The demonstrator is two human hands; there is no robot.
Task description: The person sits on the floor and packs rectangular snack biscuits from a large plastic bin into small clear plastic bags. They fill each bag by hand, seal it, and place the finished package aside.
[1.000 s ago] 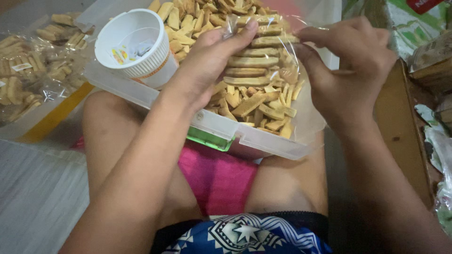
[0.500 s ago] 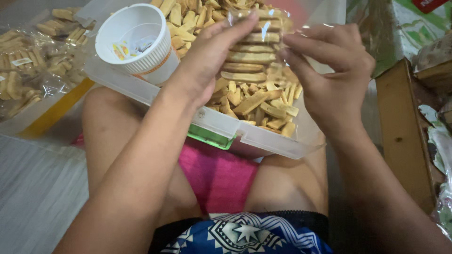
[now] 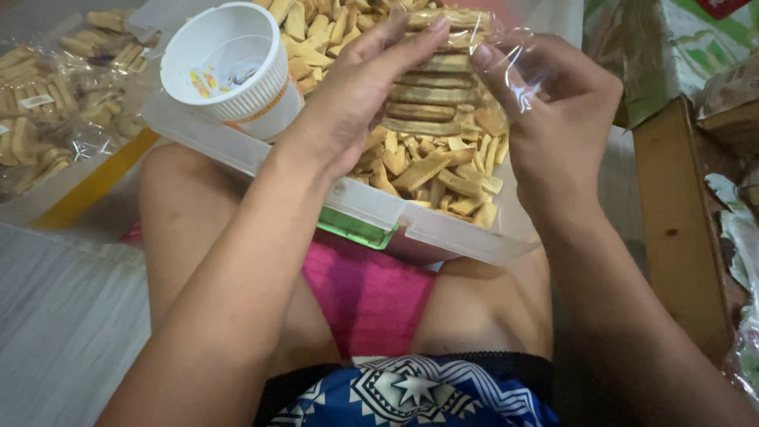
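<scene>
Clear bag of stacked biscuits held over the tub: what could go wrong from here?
1. The clear bag is held between the left hand and right hand; a loosened grip could spill the stack into the plastic tub.
2. The tub rests on the person's lap and might tip.
3. The white cup leans at the tub's edge and could fall out.

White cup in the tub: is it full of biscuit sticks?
No, the white cup lies tilted in the clear plastic tub with its inside bare, while the biscuit sticks lie loose beside it.
</scene>
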